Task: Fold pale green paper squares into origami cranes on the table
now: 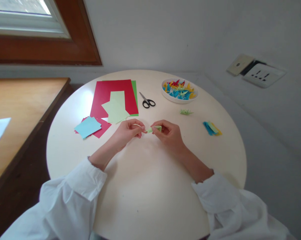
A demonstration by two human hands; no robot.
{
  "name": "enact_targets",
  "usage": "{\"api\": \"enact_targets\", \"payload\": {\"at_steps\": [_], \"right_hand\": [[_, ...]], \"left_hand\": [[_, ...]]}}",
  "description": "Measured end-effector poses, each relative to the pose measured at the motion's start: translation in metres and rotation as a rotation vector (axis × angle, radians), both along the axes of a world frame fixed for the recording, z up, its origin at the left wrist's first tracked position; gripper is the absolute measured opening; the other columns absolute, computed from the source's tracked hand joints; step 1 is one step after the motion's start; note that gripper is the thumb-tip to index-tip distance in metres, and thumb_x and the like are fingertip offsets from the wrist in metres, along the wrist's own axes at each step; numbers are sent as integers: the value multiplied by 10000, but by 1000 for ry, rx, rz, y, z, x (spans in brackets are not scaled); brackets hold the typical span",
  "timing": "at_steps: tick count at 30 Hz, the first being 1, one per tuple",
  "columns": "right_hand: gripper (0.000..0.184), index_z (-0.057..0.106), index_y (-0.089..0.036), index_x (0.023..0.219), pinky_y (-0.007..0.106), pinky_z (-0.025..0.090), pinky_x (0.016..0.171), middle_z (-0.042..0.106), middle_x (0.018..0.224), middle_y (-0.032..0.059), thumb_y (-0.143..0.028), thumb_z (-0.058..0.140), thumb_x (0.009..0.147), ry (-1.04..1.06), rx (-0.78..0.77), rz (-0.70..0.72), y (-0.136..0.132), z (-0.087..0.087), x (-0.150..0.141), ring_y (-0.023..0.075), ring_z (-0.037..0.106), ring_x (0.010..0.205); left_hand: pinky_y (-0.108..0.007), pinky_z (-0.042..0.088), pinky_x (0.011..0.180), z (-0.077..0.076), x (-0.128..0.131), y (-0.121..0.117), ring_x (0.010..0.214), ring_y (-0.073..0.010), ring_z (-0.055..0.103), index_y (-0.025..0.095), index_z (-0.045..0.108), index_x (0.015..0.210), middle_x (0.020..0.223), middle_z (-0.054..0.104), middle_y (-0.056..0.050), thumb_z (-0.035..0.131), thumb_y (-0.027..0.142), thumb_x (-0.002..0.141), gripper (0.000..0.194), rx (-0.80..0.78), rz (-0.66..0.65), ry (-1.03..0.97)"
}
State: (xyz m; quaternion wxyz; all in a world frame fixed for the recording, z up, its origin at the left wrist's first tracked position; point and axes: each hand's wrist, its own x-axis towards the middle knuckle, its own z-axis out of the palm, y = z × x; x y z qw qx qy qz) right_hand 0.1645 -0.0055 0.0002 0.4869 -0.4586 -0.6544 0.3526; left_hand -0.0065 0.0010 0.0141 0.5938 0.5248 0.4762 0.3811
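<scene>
A small folded piece of light green paper (158, 128) is held between my two hands over the middle of the round table. My right hand (170, 134) pinches its wider body between thumb and fingers. At its narrow left tip, my left hand (130, 131) closes thumb and forefinger on the paper. Fingers cover part of the folds. Beyond my right hand lies a small green folded paper crane (186, 112). Behind my left hand rests a cut sheet of pale green paper (116, 106), on top of a red sheet (100, 95).
Black-handled scissors (148, 103) lie at the back centre. A white round dish (176, 99) holds many coloured paper cranes. Blue square sheets (87, 127) sit over red ones at left. Small folded papers (212, 128) lie at right. A wooden desk (27, 100) stands left of the table.
</scene>
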Motion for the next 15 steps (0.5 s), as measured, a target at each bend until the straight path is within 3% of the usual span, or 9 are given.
{"api": "enact_targets", "payload": {"at_steps": [9, 15], "right_hand": [[95, 593, -180, 718, 257, 429, 565, 613, 706, 22, -274, 585, 728, -60, 66, -17, 0, -3, 0, 121, 532, 604], [87, 587, -184, 718, 256, 425, 574, 616, 716, 23, -268, 574, 734, -84, 80, -16, 0, -2, 0, 121, 528, 616]], "left_hand": [[-259, 419, 618, 6, 1, -1, 631, -104, 532, 151, 613, 668, 738, 625, -28, 662, 245, 642, 109, 43, 47, 63], [-247, 380, 569, 4, 2, -1, 579, -92, 500, 147, 604, 666, 634, 567, 4, 735, 294, 575, 217, 23, 26, 32]]}}
